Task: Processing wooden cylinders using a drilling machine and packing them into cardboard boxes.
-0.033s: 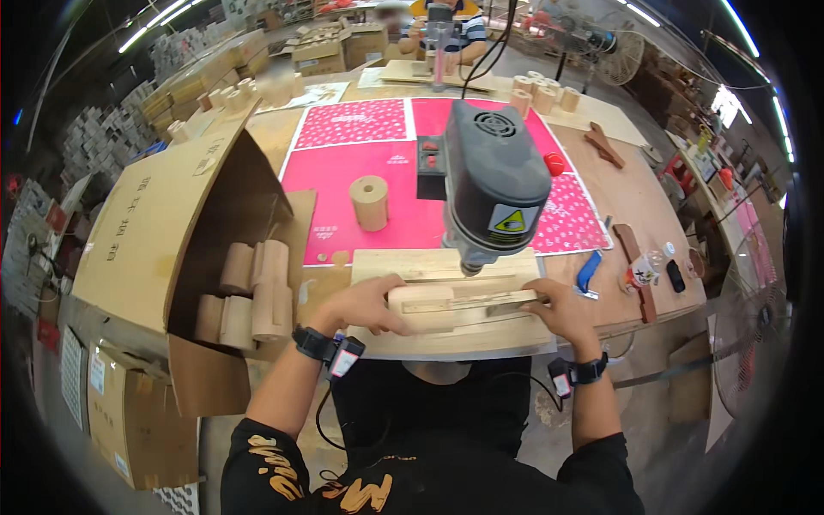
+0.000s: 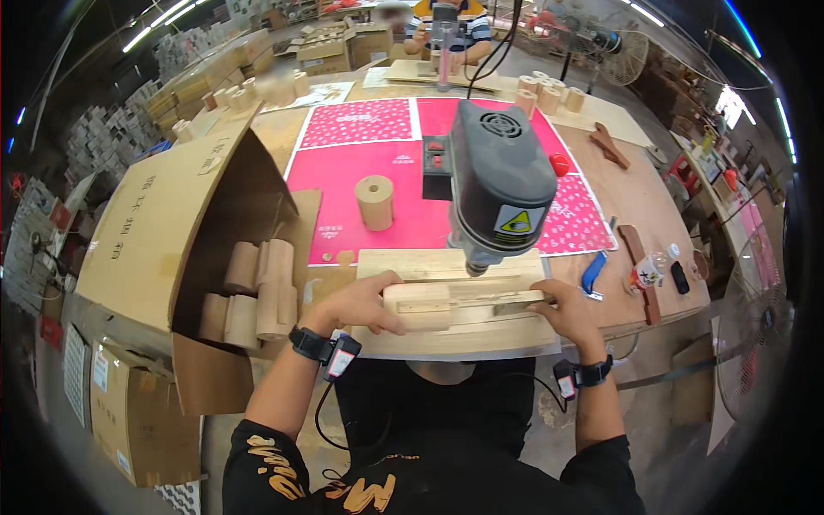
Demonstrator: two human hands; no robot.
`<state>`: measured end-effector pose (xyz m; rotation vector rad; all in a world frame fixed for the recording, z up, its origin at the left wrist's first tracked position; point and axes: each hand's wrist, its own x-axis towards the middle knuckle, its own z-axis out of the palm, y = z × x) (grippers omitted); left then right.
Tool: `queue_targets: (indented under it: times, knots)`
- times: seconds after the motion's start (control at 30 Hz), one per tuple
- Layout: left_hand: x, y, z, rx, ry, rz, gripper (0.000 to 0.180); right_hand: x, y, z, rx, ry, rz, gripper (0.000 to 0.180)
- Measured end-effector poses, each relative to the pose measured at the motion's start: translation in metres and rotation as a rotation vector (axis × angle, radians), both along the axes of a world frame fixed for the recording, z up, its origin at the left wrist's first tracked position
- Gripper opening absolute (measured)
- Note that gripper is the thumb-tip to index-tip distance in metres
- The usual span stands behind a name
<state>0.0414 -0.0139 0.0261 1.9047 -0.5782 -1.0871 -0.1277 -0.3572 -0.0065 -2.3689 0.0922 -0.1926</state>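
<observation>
My left hand [image 2: 367, 304] is closed around the left end of a pale wooden cylinder [image 2: 419, 309], which lies on its side with a slot along its top. My right hand [image 2: 568, 313] pinches the right end of a narrow wooden strip [image 2: 498, 300], beside a thin greyish piece [image 2: 508, 308] that I cannot make out. Cylinder and strip sit in line on a wooden board jig [image 2: 455, 343] at the table's front edge. Just beyond them hangs the chuck of a grey bench drill [image 2: 498, 180]. Another wooden cylinder [image 2: 375, 204] stands upright, a hole in its top, on a pink sheet.
At left, an open cardboard box [image 2: 163, 223] holds several wooden cylinders [image 2: 275, 292]. To the right lie a blue-handled tool [image 2: 592, 273], a brown wooden bar [image 2: 637, 270] and a plastic bottle [image 2: 645, 273]. A co-worker [image 2: 451, 34] sits across the table.
The wooden cylinder in my left hand has slid slightly left. My right hand keeps its place at the strip's end. The whole view has shifted a little.
</observation>
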Motion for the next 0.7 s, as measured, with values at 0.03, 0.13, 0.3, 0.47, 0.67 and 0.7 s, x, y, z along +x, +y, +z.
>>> queue_targets:
  times: [0.03,0.13,0.3,0.47,0.67,0.7]
  knots:
    - [-0.002,0.008,-0.001,0.012,-0.004,0.012,0.082,0.000,0.000,-0.001,0.023,0.007,-0.046,0.034]
    - [-0.020,0.016,-0.012,0.007,-0.599,0.103,0.077,0.005,0.002,-0.003,0.076,0.001,-0.078,0.034]
    - [-0.050,0.004,-0.041,-0.070,-0.926,0.179,0.065,0.016,0.006,-0.010,0.134,-0.077,-0.099,0.033]
    - [-0.059,-0.005,-0.060,-0.053,-1.031,0.133,0.068,0.020,0.004,-0.011,0.242,-0.035,-0.156,0.033]
    - [-0.071,-0.054,-0.080,-0.295,-0.906,0.351,0.091,0.032,0.024,-0.025,0.097,-0.101,-0.175,0.035]
    - [-0.073,-0.059,-0.082,-0.239,-0.923,0.394,0.094,0.034,0.029,-0.029,0.128,-0.110,-0.191,0.036]
